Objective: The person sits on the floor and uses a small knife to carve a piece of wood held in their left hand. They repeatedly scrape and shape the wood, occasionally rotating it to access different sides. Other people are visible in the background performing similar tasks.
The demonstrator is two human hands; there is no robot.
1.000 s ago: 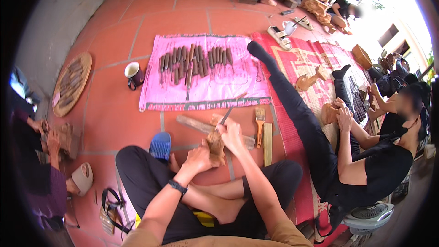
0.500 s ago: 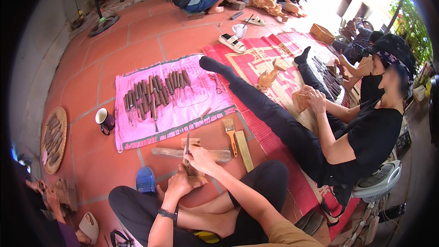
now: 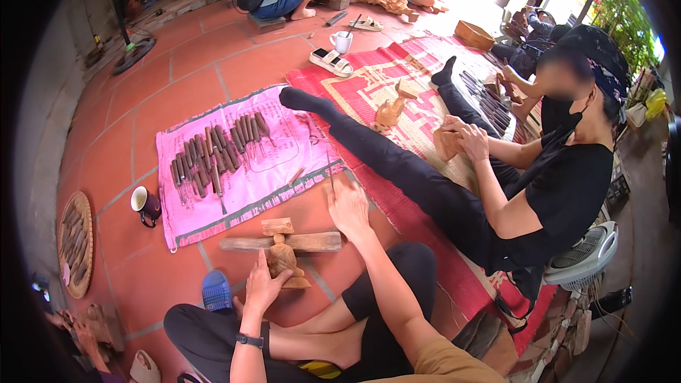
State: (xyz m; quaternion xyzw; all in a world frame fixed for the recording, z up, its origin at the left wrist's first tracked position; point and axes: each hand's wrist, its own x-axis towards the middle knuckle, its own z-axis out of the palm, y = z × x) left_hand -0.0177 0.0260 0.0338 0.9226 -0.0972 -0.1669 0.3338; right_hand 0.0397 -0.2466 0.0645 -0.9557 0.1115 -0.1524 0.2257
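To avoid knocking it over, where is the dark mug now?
In the head view, the dark mug stands on the tiled floor at left, just beside the left edge of the pink sheet.

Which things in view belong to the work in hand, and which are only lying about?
Likely work things:
wooden figure touched by left hand
slim tool in right hand
tools on pink cloth

Likely just lying about:
blue slipper
dark mug
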